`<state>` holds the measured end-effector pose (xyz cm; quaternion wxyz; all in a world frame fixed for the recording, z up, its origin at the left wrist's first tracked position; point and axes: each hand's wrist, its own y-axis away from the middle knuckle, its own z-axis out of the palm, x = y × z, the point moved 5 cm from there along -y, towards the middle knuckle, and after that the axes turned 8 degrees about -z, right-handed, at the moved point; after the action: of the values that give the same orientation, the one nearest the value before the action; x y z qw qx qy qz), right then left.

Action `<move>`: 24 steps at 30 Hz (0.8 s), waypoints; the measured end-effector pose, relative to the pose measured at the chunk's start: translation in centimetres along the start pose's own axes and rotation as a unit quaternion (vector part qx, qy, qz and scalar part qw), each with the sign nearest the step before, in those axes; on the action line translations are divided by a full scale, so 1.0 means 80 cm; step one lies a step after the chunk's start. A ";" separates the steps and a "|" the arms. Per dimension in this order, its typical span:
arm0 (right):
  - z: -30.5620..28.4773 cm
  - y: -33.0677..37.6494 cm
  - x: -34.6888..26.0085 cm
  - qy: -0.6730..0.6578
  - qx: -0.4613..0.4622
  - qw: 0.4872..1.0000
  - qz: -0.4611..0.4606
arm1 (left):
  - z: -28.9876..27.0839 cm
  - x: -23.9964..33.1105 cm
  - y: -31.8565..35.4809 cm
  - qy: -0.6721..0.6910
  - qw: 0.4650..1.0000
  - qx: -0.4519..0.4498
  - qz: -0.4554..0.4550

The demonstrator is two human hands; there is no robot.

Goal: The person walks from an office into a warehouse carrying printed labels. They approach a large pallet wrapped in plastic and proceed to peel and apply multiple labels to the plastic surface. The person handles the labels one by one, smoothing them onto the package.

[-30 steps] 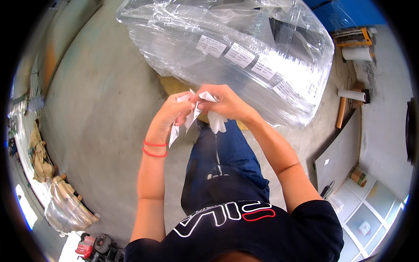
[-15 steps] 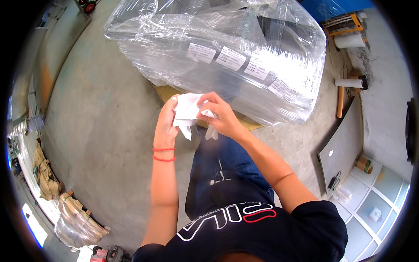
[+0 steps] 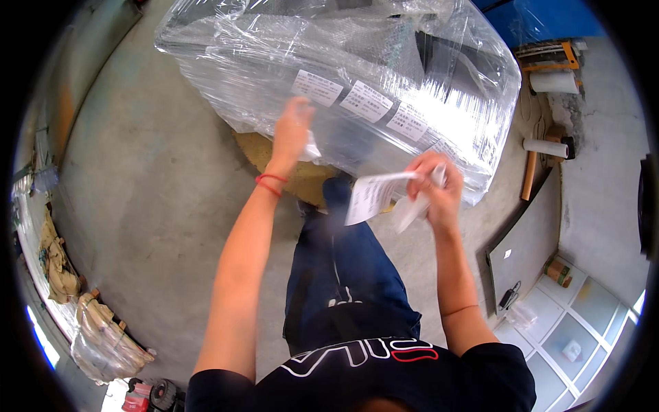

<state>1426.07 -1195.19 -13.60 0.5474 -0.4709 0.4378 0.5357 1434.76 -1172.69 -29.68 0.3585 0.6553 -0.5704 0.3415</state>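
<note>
A big bundle wrapped in clear stretch film [image 3: 233, 75] fills the far side, with a row of white printed labels [image 3: 366, 101] along its near face. My left hand [image 3: 292, 132] is over the bundle's near left edge, below the leftmost label. Motion smears its fingers, and a bit of white paper [image 3: 311, 148] shows beside its palm. At the bundle's near right edge, my right hand [image 3: 437, 184] is closed on a printed white label sheet [image 3: 373, 198], which sticks out leftward. A second white paper piece [image 3: 413, 211] hangs from the same hand.
Under the bundle lies a yellowish-brown base [image 3: 264, 161]. White film rolls [image 3: 553, 82] and a brown tube [image 3: 529, 176] are by the right wall. A dark flat panel [image 3: 525, 240] leans there, near a brown tape roll [image 3: 558, 272]. Wrapped goods [image 3: 106, 340] lie at lower left.
My hands have moved apart, left hand up and forward to the bundle, right hand rightward with paper. A printed label sheet now shows in the right hand. The view has shifted slightly.
</note>
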 end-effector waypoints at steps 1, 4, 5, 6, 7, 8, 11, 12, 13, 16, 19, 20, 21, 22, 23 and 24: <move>-0.009 -0.018 -0.005 0.004 0.018 1.000 0.021 | 0.020 0.029 0.003 -0.113 0.988 -0.078 0.066; -0.008 -0.080 -0.008 0.153 -0.035 0.986 0.053 | 0.062 0.035 -0.010 -0.258 0.951 -0.106 0.130; -0.005 -0.100 -0.006 0.194 -0.051 0.978 0.052 | 0.068 0.033 -0.015 -0.237 0.958 -0.107 0.124; -0.001 -0.118 -0.004 0.237 -0.074 0.968 0.040 | 0.070 0.030 -0.020 -0.218 0.963 -0.106 0.117; 0.005 -0.136 -0.001 0.278 -0.097 0.955 0.026 | 0.071 0.026 -0.023 -0.233 0.958 -0.102 0.130; 0.013 -0.155 0.001 0.309 -0.115 0.944 0.010 | 0.072 0.020 -0.025 -0.249 0.953 -0.098 0.142; 0.032 -0.202 0.015 0.373 -0.179 0.905 -0.100 | 0.065 0.011 -0.024 -0.335 0.915 -0.098 0.202; 0.037 -0.216 0.021 0.396 -0.185 0.892 -0.115 | 0.049 0.019 -0.025 -0.324 0.920 -0.109 0.190; 0.047 -0.228 0.029 0.418 -0.192 0.879 -0.129 | 0.040 0.021 -0.026 -0.313 0.925 -0.119 0.179; 0.091 -0.252 0.050 0.481 -0.225 0.833 -0.154 | 0.018 0.004 -0.035 -0.314 0.939 -0.058 0.130; 0.127 -0.270 0.070 0.494 -0.251 0.815 -0.168 | 0.024 -0.014 -0.021 -0.368 0.912 -0.027 0.178; 0.135 -0.273 0.076 0.491 -0.256 0.815 -0.171 | 0.020 -0.013 -0.022 -0.383 0.908 -0.043 0.164; 0.141 -0.276 0.081 0.496 -0.258 0.812 -0.168 | 0.016 -0.011 -0.024 -0.398 0.903 -0.059 0.150; 0.147 -0.279 0.084 0.501 -0.259 0.809 -0.164 | 0.014 -0.009 -0.026 -0.412 0.898 -0.075 0.136; 0.154 -0.281 0.087 0.504 -0.263 0.806 -0.162 | 0.011 -0.009 -0.025 -0.430 0.892 -0.062 0.123; 0.160 -0.281 0.093 0.512 -0.271 0.801 -0.152 | 0.008 -0.009 -0.025 -0.447 0.887 -0.049 0.110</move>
<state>1448.55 -1180.90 -17.63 0.1674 -0.8664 0.4140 0.2233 1436.66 -1172.70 -30.83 0.0575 0.6535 -0.7545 0.0214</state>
